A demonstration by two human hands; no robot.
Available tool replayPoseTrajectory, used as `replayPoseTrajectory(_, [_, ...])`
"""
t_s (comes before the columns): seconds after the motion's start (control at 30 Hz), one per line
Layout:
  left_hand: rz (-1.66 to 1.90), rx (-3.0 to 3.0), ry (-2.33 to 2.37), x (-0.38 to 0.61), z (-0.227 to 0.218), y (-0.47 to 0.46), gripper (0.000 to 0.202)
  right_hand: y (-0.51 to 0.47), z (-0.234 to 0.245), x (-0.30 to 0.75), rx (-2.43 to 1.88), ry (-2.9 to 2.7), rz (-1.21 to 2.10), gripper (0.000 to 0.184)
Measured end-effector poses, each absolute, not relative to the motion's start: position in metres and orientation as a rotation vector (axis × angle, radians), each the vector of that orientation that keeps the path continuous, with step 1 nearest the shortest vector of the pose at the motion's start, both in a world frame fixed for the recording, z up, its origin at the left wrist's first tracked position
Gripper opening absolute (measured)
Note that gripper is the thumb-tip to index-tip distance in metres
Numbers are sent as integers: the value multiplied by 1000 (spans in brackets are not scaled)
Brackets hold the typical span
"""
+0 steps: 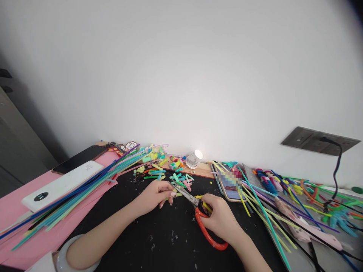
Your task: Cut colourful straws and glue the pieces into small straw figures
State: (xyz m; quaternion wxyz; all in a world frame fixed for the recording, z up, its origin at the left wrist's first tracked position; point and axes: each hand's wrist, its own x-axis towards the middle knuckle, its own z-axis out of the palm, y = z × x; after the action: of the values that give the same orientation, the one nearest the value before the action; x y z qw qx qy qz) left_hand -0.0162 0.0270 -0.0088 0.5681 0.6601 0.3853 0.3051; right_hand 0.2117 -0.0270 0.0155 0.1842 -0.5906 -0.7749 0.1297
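Note:
My right hand [219, 215] is closed around the red-handled scissors [195, 203], with one handle loop showing below the fingers. A yellow pipe cleaner [207, 207] shows by the same hand's fingers. The blades point left toward my left hand [159, 195], whose thumb and fingers are pinched together on a short yellow-green pipe cleaner [178, 194]. This piece lies close to the blades; whether they touch it I cannot tell. Just beyond the hands are short cut pipe cleaner pieces [185, 180], in green, blue and pink, on the black mat [159, 241].
Long pipe cleaners [93, 189] lie across pink paper [17, 196] at left, beside a white power bank [64, 185] and a black phone [81, 158]. A paper cup [194, 159] leans near the wall. At right are another phone [234, 189], a pink glue gun [320, 234] and cables.

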Motion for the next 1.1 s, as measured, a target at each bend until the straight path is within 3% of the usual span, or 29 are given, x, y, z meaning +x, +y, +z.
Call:
replayPoseTrajectory(0.6, [745, 1539, 853, -15, -10, 27, 23, -24, 9, 215, -1736, -2049, 379, 32])
replayPoseTrajectory(0.83, [758, 1450, 868, -13, -2, 24, 25, -30, 14, 209, -1718, -2002, 490, 18])
replayPoseTrajectory(1.1, [757, 1461, 849, -11, -1, 23, 24, -16, 0, 217, -1932, -1830, 240, 18])
